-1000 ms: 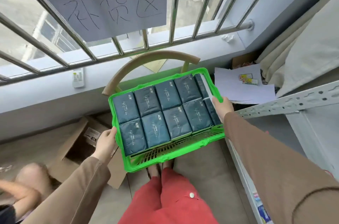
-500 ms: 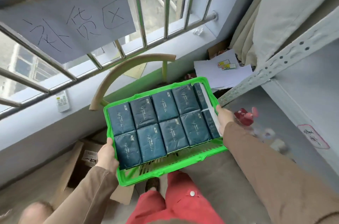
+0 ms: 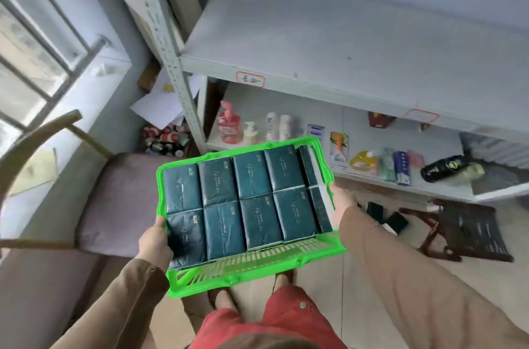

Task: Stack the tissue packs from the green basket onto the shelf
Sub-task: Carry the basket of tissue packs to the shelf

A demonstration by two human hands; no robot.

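I carry a bright green basket (image 3: 252, 265) in front of me at waist height. Several dark teal tissue packs (image 3: 246, 197) fill it in two rows, lying flat. My left hand (image 3: 156, 240) grips the basket's left rim. My right hand (image 3: 342, 199) grips its right rim. Ahead stands a grey metal shelf (image 3: 329, 42) whose upper board is bare, with a red-edged label (image 3: 250, 79) on its front lip.
The lower shelf board (image 3: 315, 119) holds a pink pump bottle (image 3: 228, 124), white bottles, small packets and a black bottle (image 3: 445, 168). A chair with a curved wooden back (image 3: 37, 134) and mauve cushion stands left. A dark folding stool (image 3: 469, 231) sits on the floor at right.
I have turned right from the barred window toward the shelf, carrying the basket along. Both hands keep the same hold on its rims.
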